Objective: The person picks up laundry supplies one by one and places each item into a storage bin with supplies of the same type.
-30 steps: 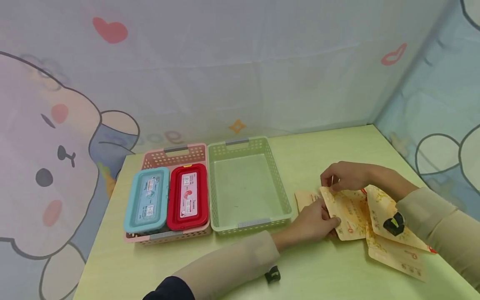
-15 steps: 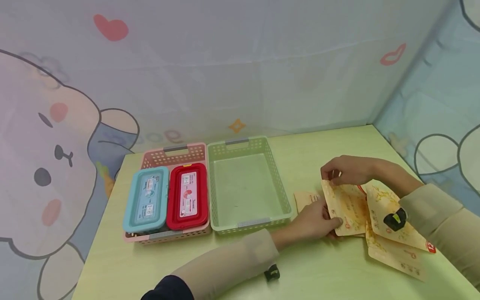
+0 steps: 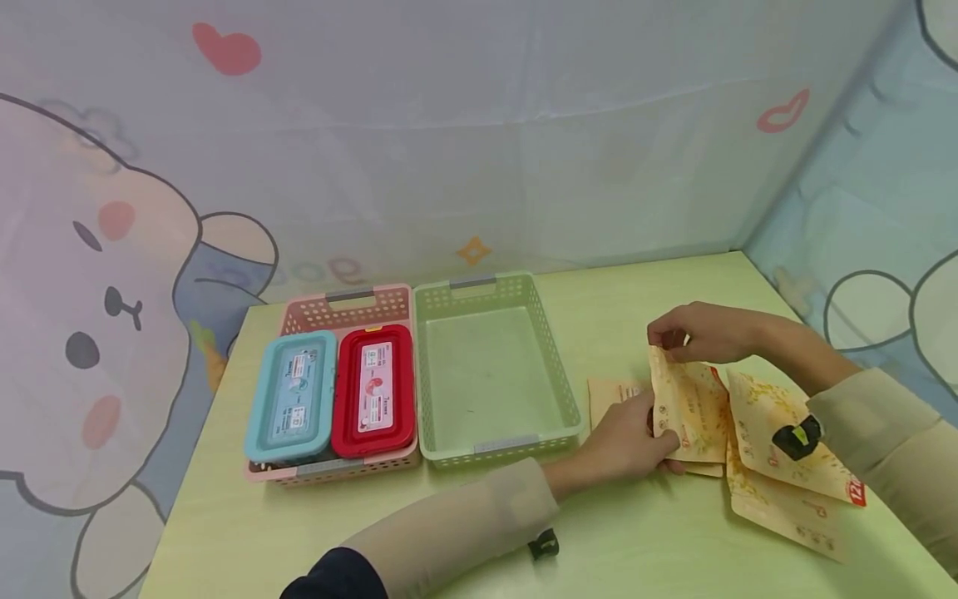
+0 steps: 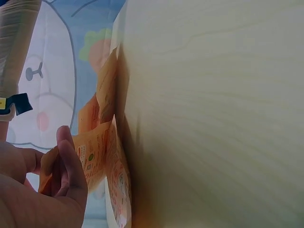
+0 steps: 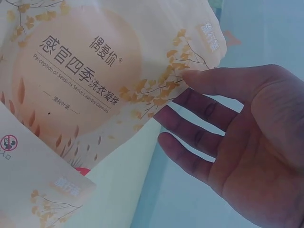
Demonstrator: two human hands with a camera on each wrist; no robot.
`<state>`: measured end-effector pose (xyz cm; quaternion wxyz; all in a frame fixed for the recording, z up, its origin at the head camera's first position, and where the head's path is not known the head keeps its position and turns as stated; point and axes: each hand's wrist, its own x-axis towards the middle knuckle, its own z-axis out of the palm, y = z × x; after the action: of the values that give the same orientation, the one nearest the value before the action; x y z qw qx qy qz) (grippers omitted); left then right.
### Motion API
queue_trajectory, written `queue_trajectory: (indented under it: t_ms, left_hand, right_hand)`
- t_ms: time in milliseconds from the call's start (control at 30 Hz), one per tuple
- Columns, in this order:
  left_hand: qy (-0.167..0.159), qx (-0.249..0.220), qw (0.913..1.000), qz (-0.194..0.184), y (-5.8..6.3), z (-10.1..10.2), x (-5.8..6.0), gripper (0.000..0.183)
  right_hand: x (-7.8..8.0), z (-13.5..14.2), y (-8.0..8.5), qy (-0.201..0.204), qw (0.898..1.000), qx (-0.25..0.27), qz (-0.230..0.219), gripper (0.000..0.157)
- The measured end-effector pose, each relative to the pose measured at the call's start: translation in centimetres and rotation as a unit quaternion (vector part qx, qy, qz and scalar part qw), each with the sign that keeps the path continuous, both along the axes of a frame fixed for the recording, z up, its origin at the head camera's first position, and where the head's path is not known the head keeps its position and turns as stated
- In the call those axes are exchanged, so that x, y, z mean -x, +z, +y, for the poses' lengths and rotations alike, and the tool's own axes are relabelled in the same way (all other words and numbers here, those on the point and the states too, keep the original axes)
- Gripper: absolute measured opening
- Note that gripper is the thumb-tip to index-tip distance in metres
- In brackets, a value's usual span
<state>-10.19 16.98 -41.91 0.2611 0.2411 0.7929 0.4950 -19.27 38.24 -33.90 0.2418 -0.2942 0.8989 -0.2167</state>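
A cream laundry capsule pouch (image 3: pixel 694 420) with yellow leaf print stands raised and tilted between the two hands. My right hand (image 3: pixel 703 331) pinches its top corner; in the right wrist view the thumb lies on the printed front of the pouch (image 5: pixel 90 71) with the fingers behind. The left hand (image 3: pixel 629 437) holds its lower left edge, and the left wrist view shows fingers and thumb closed round the orange-lit pouch (image 4: pixel 92 152). A flat pouch (image 3: pixel 608 398) lies partly under the left hand. Right of the held one, a printed pouch (image 3: pixel 778 428) overlaps another pouch (image 3: pixel 786 512).
A pale green basket (image 3: pixel 486 374) stands left of the hands. Beside it, a pink basket (image 3: pixel 318 320) carries a light blue lidded box (image 3: pixel 292 399) and a red lidded box (image 3: pixel 374 395). A printed cloth wall (image 3: pixel 479 150) rises behind the table (image 3: pixel 614 549).
My right hand has risen slightly and moved a little right, lifting the pouch's top corner and standing the pouch more upright. The left hand keeps its hold in nearly the same place.
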Motion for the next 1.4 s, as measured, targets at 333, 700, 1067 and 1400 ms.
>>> queue_trajectory:
  t_ms: [333, 700, 1067, 1400]
  left_hand:
    - [-0.001, -0.007, 0.9999, 0.010, 0.2, -0.4, -0.1, 0.012]
    - [0.014, -0.036, 0.9992, 0.011, 0.9, -0.5, -0.4, 0.009]
    - [-0.027, 0.003, 0.9913, 0.129, 1.3, -0.6, -0.2, 0.037]
    - [0.007, -0.040, 0.9902, 0.134, 2.4, -1.0, 0.2, 0.017]
  right_hand:
    - [0.0, -0.1, 0.4, 0.012, 1.000, 0.005, -0.009, 0.018]
    - [-0.5, 0.6, 1.9, -0.001, 1.000, -0.002, 0.009, 0.020]
    - [-0.6, 1.2, 2.9, -0.015, 0.996, 0.006, 0.082, 0.022]
    - [-0.7, 1.0, 3.8, -0.029, 0.990, 0.020, 0.138, 0.017]
